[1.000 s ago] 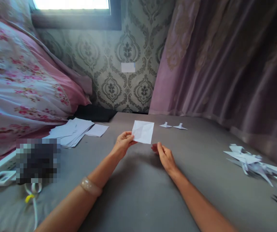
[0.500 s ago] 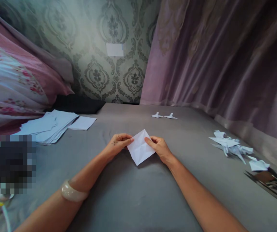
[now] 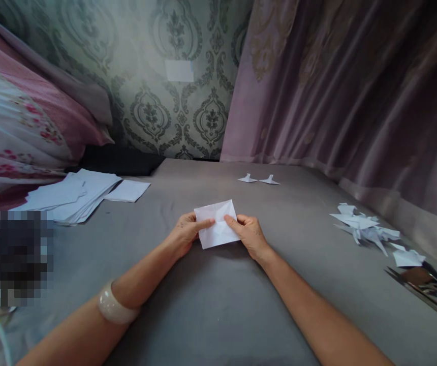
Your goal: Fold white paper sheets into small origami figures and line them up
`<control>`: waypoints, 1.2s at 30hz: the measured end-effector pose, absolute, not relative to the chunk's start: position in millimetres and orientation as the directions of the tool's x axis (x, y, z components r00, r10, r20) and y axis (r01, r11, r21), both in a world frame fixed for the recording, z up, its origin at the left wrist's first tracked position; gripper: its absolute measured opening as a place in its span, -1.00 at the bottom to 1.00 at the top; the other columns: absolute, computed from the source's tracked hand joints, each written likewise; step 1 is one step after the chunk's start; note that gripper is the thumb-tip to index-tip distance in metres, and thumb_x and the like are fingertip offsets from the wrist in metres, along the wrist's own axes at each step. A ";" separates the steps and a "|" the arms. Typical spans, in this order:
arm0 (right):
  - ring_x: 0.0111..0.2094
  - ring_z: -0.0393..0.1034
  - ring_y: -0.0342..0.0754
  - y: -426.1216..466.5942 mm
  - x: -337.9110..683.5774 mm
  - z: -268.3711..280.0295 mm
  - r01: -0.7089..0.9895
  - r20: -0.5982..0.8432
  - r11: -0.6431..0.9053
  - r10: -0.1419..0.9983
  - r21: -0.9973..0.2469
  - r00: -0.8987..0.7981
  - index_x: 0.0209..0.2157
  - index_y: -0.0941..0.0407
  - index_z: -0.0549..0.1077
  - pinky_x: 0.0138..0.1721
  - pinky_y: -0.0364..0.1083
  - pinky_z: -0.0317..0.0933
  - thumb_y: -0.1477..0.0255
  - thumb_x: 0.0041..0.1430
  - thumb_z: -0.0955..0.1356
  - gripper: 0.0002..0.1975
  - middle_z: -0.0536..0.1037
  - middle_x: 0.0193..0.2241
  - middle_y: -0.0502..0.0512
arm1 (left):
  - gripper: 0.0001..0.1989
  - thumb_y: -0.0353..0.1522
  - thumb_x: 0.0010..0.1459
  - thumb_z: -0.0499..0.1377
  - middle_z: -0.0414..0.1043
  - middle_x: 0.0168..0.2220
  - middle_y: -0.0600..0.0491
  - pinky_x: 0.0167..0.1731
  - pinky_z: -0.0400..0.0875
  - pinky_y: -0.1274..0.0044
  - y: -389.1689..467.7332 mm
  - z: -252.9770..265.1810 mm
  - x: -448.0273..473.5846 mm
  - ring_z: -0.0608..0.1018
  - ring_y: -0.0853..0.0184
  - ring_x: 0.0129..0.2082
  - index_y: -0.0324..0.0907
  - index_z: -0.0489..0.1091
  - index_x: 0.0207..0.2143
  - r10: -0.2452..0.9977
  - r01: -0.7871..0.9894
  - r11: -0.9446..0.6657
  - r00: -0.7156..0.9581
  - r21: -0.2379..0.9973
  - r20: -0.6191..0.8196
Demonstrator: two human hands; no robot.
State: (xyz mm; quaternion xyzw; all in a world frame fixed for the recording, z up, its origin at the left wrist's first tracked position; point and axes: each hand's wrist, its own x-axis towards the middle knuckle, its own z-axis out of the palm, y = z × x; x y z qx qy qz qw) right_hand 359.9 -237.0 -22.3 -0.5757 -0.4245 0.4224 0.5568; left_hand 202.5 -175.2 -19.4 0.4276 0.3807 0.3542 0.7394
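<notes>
Both hands pinching one creased white paper [image 3: 217,224], left hand [image 3: 185,234], right hand [image 3: 249,233], long axis left-right, slightly tilted

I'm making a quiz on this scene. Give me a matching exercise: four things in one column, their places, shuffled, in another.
Things:
1. paper square
2. paper stack
3. two folded pieces
4. bangle

Places:
A. far, near the curtain
B. on the left wrist
C. between both hands
D. left, beside the floral bedding

Pairs: 1-C, 2-D, 3-A, 4-B
</notes>
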 end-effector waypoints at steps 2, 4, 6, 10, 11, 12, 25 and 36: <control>-0.63 -0.03 -0.26 -237.4 360.1 -22.5 0.076 0.010 -0.011 0.961 -0.997 0.275 -0.67 0.14 0.24 -0.60 -0.19 -0.14 0.10 -0.03 0.38 -0.56 0.15 -0.71 -0.14 | -0.68 -0.38 -0.23 0.41 0.57 -0.35 -0.12 -0.41 0.42 0.50 -173.7 -21.2 201.0 0.57 0.27 -0.46 -0.30 0.51 -0.35 0.861 -0.192 0.349 0.453 0.917 -0.233; -0.64 -0.04 -0.26 -237.3 361.4 -23.5 0.125 0.024 -0.009 0.965 -0.992 0.261 -0.66 0.14 0.24 -0.60 -0.20 -0.15 0.11 0.03 0.33 -0.57 0.13 -0.71 -0.14 | -0.70 -0.36 -0.21 0.40 0.57 -0.37 -0.11 -0.42 0.41 0.51 -172.4 -22.2 199.4 0.56 0.28 -0.47 -0.30 0.52 -0.35 0.860 -0.185 0.336 0.460 0.924 -0.221; -0.64 0.00 -0.25 -236.9 363.4 -25.3 0.164 0.022 -0.021 0.966 -0.986 0.256 -0.64 0.15 0.28 -0.61 -0.20 -0.12 0.13 0.05 0.31 -0.60 0.18 -0.71 -0.12 | -0.70 -0.34 -0.18 0.38 0.56 -0.37 -0.11 -0.43 0.39 0.51 -171.9 -22.4 198.2 0.56 0.28 -0.46 -0.30 0.51 -0.35 0.855 -0.164 0.331 0.468 0.929 -0.222; -0.65 0.19 -0.18 -238.4 367.0 -25.1 0.234 0.009 -0.067 0.951 -0.970 0.309 -0.18 0.18 0.41 -0.60 -0.20 0.06 0.23 0.00 0.35 -0.61 0.40 -0.65 -0.08 | -0.68 -0.34 -0.12 0.34 0.53 -0.43 -0.07 -0.54 0.33 0.57 -170.1 -23.1 195.2 0.52 0.32 -0.52 -0.31 0.46 -0.28 0.902 -0.068 0.247 0.380 0.967 -0.204; -0.65 0.23 -0.17 -239.7 367.3 -23.4 0.270 0.016 -0.076 0.946 -0.960 0.324 -0.01 0.17 0.33 -0.60 -0.20 0.09 0.26 0.00 0.35 -0.50 0.43 -0.65 -0.09 | -0.65 -0.35 -0.11 0.33 0.51 -0.48 -0.03 -0.59 0.30 0.59 -169.1 -24.0 194.0 0.50 0.35 -0.57 -0.29 0.43 -0.23 0.926 -0.033 0.203 0.331 0.979 -0.181; -0.67 0.25 -0.16 -241.3 367.2 -21.3 0.317 0.028 -0.084 0.943 -0.945 0.331 0.10 0.13 0.24 -0.61 -0.21 0.11 0.30 0.01 0.34 -0.41 0.43 -0.66 -0.11 | -0.60 -0.36 -0.10 0.32 0.48 -0.54 0.04 -0.62 0.26 0.61 -167.7 -25.4 192.6 0.46 0.38 -0.62 -0.27 0.40 -0.16 0.945 0.005 0.151 0.292 0.989 -0.146; -0.72 0.18 -0.24 -256.4 392.2 -1.4 0.285 -0.254 -0.335 0.924 -0.898 0.286 -0.43 0.20 0.54 -0.67 -0.23 -0.02 0.48 -0.04 0.31 -0.84 0.35 -0.70 -0.07 | -0.54 -0.59 -0.15 0.01 0.40 -0.12 -0.03 -0.16 0.34 0.42 -164.0 -31.6 182.9 0.41 0.23 -0.17 -0.10 0.51 -0.22 0.710 0.336 -0.561 0.666 0.757 0.230; -0.79 0.05 -0.27 -269.1 396.6 -3.0 0.234 -0.401 -0.445 0.891 -0.865 0.212 -0.46 0.19 0.49 -0.75 -0.23 -0.24 0.26 0.08 0.34 -0.74 0.28 -0.82 -0.10 | -0.72 -0.47 0.08 0.09 0.34 -0.05 -0.07 -0.01 0.20 0.30 -175.6 -34.1 187.5 0.31 0.16 -0.07 -0.09 0.47 -0.18 0.457 0.290 -0.839 0.834 0.460 0.308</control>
